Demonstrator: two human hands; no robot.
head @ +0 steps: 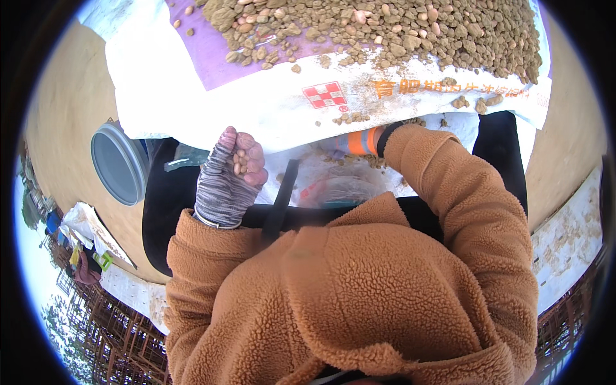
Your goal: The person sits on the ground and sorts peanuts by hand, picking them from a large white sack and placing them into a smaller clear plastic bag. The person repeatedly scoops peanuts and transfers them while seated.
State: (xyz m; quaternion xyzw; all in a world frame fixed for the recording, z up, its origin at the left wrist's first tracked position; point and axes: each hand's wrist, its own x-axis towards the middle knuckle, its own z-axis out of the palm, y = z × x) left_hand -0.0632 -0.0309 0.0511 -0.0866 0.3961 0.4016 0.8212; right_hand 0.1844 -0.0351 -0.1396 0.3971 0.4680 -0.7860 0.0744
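My left hand (231, 180), in a striped grey fingerless glove, is turned palm up. Its bare fingers curl around several peanut kernels (240, 161). My right hand (353, 143), gloved in grey with an orange band, reaches in below the near edge of a white woven plastic sack (260, 106); its fingers are blurred and partly hidden, so its grip cannot be made out. Across the sack's far part lies a heap of brown soil clods (462, 38) mixed with pinkish kernels. A few clods sit near the sack's printed writing.
A grey round bucket (118, 161) stands at the left on tan ground (62, 110). Between my dark-trousered legs are a clear plastic bag (346, 190) and a black strap (284, 192). A low pale ledge (134, 288) and rusty metal frames (130, 332) lie behind me.
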